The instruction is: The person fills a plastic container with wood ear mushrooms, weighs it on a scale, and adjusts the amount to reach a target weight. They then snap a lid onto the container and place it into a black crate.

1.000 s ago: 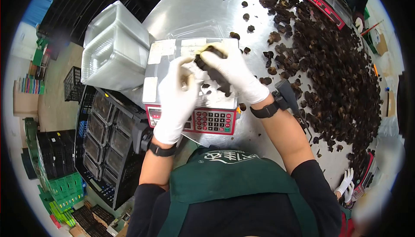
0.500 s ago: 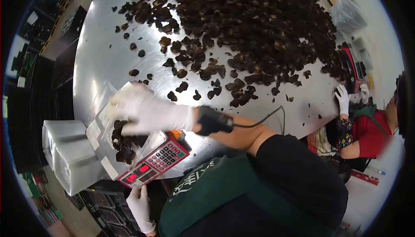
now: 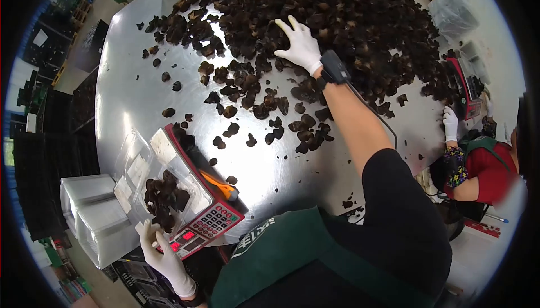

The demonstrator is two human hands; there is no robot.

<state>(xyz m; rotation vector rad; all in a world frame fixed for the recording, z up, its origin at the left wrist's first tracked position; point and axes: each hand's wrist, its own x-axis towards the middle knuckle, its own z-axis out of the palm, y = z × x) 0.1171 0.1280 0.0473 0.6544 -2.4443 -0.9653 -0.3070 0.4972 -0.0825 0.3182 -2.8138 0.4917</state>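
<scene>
My right hand (image 3: 300, 45), in a white glove, is over the near side of a large heap of dark wood ear mushrooms (image 3: 349, 21), its fingers spread and nothing in them. My left hand (image 3: 166, 260), gloved too, is at the front corner of a red digital scale (image 3: 209, 223), thumb and fingers apart, fingertips right by the edge of a clear plastic box (image 3: 194, 187). That box sits on the scale with a small clump of wood ears (image 3: 165, 198) inside. Its clear lid (image 3: 135, 156) stands raised on the far left side.
Stacked clear boxes (image 3: 95, 218) stand left of the scale. An orange-handled tool (image 3: 220, 185) lies beside it. Loose wood ears (image 3: 228, 131) are scattered over the steel table (image 3: 126, 83). At right, a co-worker's gloved hand (image 3: 450, 122) is near another red scale (image 3: 464, 89).
My right hand has gone from the box on the scale out to the heap, its fingers now spread. My left hand has risen from below the scale to the box's edge.
</scene>
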